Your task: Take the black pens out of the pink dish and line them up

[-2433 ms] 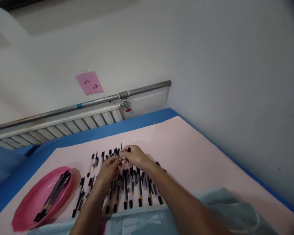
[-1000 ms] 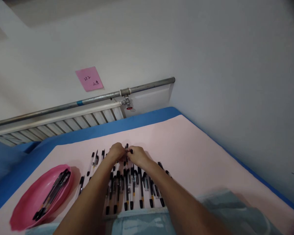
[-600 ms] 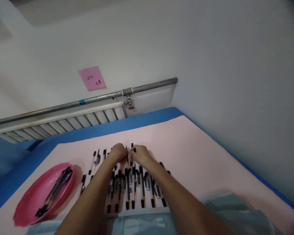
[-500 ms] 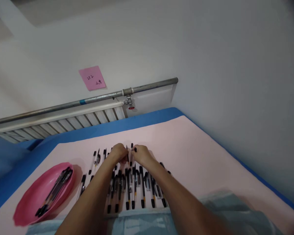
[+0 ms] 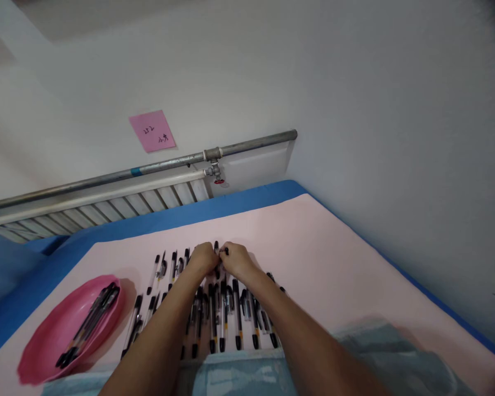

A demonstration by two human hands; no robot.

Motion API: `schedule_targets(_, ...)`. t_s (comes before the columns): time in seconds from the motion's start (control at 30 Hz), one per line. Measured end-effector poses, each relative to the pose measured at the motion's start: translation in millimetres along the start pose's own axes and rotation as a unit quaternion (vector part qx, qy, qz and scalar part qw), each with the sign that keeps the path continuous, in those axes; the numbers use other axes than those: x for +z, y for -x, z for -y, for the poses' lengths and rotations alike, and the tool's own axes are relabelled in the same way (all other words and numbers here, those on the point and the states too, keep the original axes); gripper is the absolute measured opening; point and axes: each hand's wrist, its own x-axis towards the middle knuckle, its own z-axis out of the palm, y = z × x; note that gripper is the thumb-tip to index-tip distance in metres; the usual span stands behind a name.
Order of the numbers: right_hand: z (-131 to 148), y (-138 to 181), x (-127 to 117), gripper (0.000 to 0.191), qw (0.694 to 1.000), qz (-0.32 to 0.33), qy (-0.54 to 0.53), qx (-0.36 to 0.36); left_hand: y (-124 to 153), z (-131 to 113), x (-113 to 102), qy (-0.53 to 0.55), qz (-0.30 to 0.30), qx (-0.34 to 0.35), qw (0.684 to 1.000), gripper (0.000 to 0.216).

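Over the far rows of pen parts, my left hand (image 5: 204, 258) and my right hand (image 5: 236, 258) meet, fingertips almost touching. A small black pen part (image 5: 226, 251) pokes out of the pinched fingers of my right hand. My left hand is closed too, but its fingers hide whatever it holds. Between the hands a pen barrel (image 5: 216, 245) shows its black end. Nearer my body lie several clear pen barrels (image 5: 237, 319) with black ends, along with loose black caps (image 5: 230, 300) and refills. My forearms cover some of these.
At the left, a pink oval dish (image 5: 45, 352) holds several pens (image 5: 93, 324). More pen parts (image 5: 154, 275) lie left of my hands. Pale pink sheeting (image 5: 334, 264) covers the blue surface (image 5: 251, 199). Behind are a radiator (image 5: 148, 202), a metal pipe (image 5: 160, 165) and walls.
My left hand has moved right against my right hand, closing the gap between them. The dark pointed piece beside my left fingers is now hidden. The view has shifted slightly.
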Motion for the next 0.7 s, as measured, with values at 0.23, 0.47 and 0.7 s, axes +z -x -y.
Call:
schedule_targets(0.23, 4.5, 2.7, -6.4, 0.021, 0.999, 0.003, 0.032, 0.008, 1.3, 7.4, -0.9, 0.027, 0.033, 0.006, 0.999, 0.020)
schedule_targets(0.47, 7.4, 6.3, -8.9, 0.021, 0.999, 0.007, 0.052, 0.005, -2.2, 13.5, 4.2, 0.038, 0.028, -0.004, 0.999, 0.019)
schedule_targets(0.7, 5.2, 6.4, -8.1, 0.021, 0.999, 0.014, 0.050, 0.003, -1.3, 17.3, 4.2, 0.007, 0.003, 0.006, 1.000, 0.024)
